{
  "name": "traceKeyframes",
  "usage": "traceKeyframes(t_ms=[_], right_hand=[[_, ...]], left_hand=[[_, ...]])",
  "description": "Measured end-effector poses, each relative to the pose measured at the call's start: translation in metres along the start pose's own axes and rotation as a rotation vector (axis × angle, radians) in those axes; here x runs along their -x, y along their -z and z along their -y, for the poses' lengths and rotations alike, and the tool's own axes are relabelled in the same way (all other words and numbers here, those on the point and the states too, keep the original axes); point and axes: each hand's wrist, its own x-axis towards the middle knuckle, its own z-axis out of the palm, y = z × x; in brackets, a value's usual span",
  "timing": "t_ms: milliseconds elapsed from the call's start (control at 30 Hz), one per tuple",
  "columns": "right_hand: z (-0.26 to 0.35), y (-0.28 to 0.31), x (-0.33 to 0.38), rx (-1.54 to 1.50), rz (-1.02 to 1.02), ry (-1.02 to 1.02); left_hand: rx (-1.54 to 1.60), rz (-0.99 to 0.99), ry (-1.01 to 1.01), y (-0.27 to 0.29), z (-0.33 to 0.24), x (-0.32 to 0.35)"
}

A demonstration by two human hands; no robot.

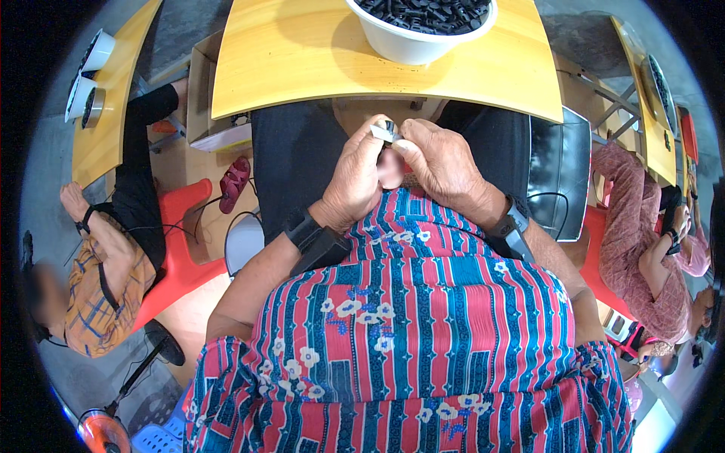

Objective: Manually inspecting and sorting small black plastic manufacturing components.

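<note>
Both hands meet just off the table's near edge, in front of my body. Closed in a pinch, my left hand (353, 175) grips a small black part (390, 127) with a pale, whitish flat piece (382, 134) against it. My right hand (447, 162) is also closed, thumb and fingertips pressed to the same small part from the other side. Its exact kind is too small and too covered by fingers to make out. On the table beyond stands a white tub (411, 51) heaped with small black plastic parts (427, 15).
The yellow wooden table (302, 60) ends just beyond my hands. An open cardboard box (208, 106) stands at its left, a black padded seat (559, 174) at my right. Co-workers sit both sides on red stools (177, 257), by tables with more tubs (81, 98).
</note>
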Motion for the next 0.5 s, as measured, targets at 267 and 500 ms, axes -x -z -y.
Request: traceKeyframes(t_ms=[267, 500], right_hand=[[0.005, -0.001, 0.004, -0.182, -0.224, 0.068], [0.017, 0.005, 0.004, 0.031, -0.079, 0.075]], left_hand=[[-0.016, -0.053, -0.063, -0.001, 0.002, 0.001], [-0.022, -0.113, -0.107, 0.003, 0.004, -0.003]])
